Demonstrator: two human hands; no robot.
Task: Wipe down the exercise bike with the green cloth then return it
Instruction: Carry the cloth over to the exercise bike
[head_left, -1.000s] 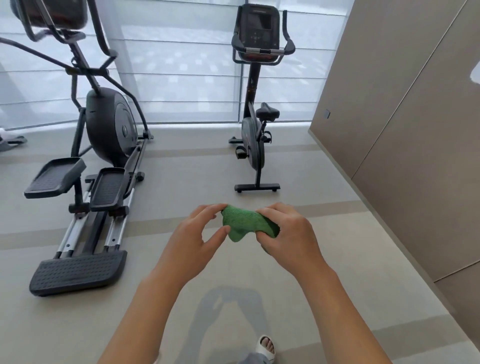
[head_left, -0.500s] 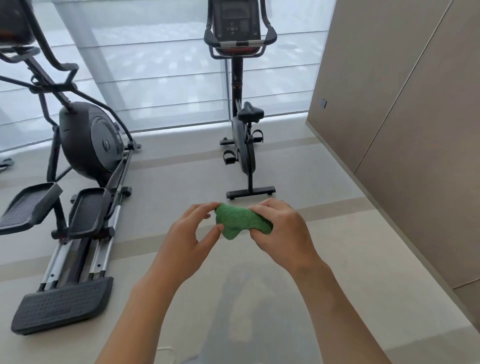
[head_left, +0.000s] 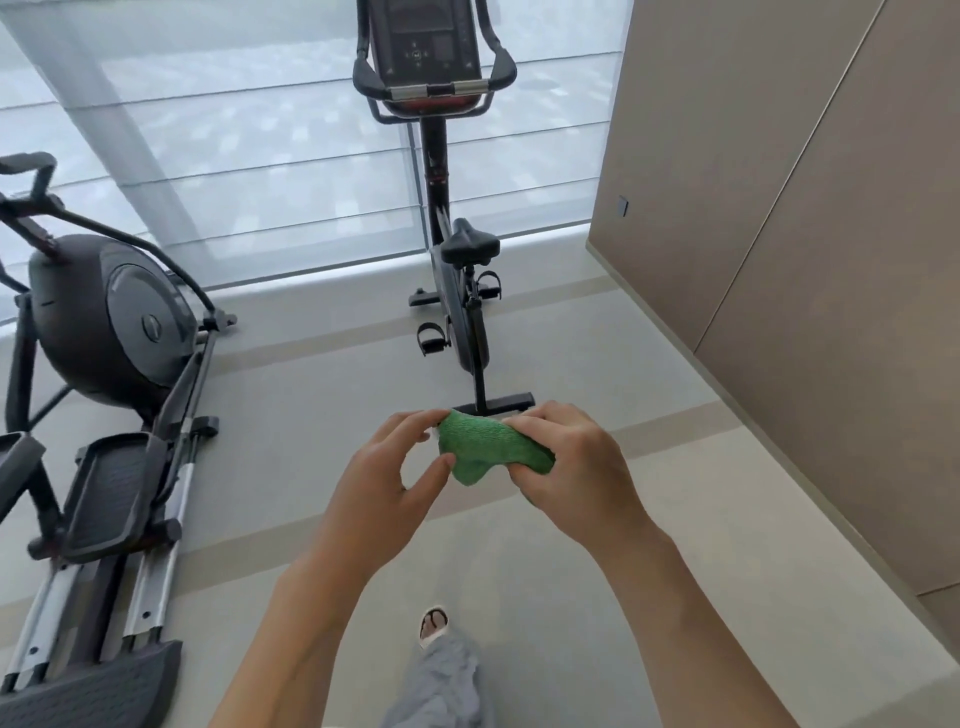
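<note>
To the far left of my grip stands the elliptical trainer (head_left: 109, 332), well apart from both hands and no part of this job. My left hand (head_left: 384, 478) comes next: its fingers are loosely curled and partly spread, the thumb tip and the forefinger tip just meeting the left edge of the green cloth (head_left: 485, 449). I judge that a light pinch, a steadying touch and not a firm hold, though the contact itself is small in view.

The cloth sits bunched between my two hands, its long axis running from the left hand across and slightly down into the right. My right hand (head_left: 571, 473) is closed over the cloth's right end, fingers wrapped round it, so this hand carries it.

The exercise bike (head_left: 457, 291) lies straight ahead of the grip and beyond it, not touching; only its rear floor bar shows just above my knuckles in view. Its frame runs away from me, saddle nearer and console and handlebars farther and higher. It stands a shade nearer my right hand's line, and since that hand has the cloth, I expect it to lead the first wipe. Wiping has not yet begun. Right of the grip is the tan wall panelling (head_left: 805, 260), well apart.
</note>
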